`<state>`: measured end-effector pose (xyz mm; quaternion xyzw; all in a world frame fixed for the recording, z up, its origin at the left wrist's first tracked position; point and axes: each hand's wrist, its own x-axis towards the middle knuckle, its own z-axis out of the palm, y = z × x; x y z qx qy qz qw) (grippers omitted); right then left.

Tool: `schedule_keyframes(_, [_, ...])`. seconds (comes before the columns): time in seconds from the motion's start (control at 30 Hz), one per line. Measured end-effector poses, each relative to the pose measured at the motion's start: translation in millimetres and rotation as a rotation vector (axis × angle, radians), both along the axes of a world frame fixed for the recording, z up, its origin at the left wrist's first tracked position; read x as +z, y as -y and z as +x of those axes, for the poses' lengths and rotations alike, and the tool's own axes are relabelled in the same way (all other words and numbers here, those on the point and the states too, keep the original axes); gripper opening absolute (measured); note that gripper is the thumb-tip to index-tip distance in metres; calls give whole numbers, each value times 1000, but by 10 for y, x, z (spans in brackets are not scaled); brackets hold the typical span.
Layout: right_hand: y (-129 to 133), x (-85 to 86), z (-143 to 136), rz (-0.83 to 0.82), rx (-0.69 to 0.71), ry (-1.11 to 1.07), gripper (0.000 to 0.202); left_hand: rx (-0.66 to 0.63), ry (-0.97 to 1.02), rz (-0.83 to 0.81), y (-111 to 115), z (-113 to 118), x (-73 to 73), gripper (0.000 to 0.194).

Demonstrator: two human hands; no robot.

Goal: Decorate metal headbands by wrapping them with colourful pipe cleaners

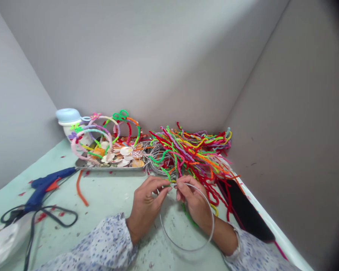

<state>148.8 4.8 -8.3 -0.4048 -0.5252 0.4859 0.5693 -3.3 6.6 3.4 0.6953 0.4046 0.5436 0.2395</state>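
Note:
A thin silvery wire ring (186, 249) hangs down over the table, its top pinched between both hands. My left hand (149, 199) grips the ring with thumb and forefinger, close to a small bit of green pipe cleaner at the fingertips. Opposite it, my right hand (193, 199) pinches the same wire, the fingertips of the two hands nearly meeting. Just beyond them lie coils of grey wire (159, 160). A large heap of coloured pipe cleaners (192, 150) spreads behind my right hand. Whether the wire ends are joined is hidden by my fingers.
A metal tray (113, 169) holds shells and several fuzzy decorated hoops (92, 130). Behind it stands a white jar with a blue lid (68, 114). A blue glue gun (45, 186) with a black cord lies left, near an orange pipe cleaner (80, 190). A black flat object (245, 210) lies right.

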Motion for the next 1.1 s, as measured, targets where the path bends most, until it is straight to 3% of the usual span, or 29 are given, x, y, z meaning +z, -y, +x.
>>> schedule_keyframes(0.6, [24,39,4,43,-15,38,18,-6,-57,31,29,-13,5,13])
schedule_keyframes(1.1, [39,119,-9,164,-43,133,11,-55,-94,-42,58,-17,105,11])
